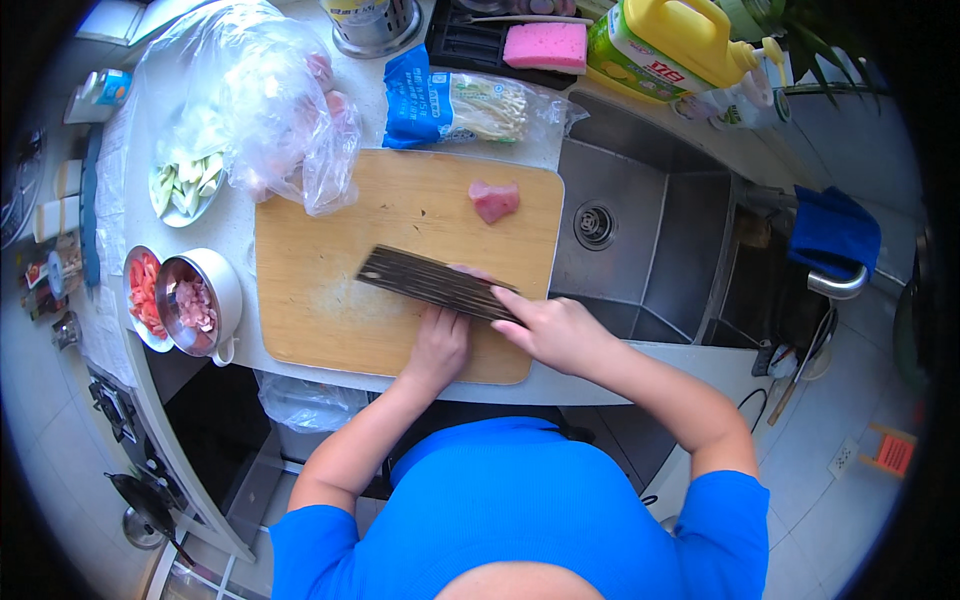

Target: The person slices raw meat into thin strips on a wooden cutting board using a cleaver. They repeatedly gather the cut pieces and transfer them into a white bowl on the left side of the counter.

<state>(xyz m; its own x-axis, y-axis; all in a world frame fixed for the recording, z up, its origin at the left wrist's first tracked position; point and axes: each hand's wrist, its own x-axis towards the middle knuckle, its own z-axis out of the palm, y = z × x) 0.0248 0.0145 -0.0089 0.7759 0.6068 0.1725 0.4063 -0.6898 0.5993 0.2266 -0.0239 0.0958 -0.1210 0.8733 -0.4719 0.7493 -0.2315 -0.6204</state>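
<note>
My right hand is closed on the handle end of a dark, broad-bladed cleaver, which lies slantwise over a wooden cutting board. My left hand rests on the board at the cleaver's near side; the blade hides its fingertips. A bit of pink shows past the blade's far edge, too small to name. Farther back on the board sits a piece of raw pink meat, apart from both hands.
Left of the board stand a metal bowl of chopped meat, a dish of red pieces and one of green slices. Behind are a clear plastic bag and packaged enoki mushrooms. A steel sink lies right.
</note>
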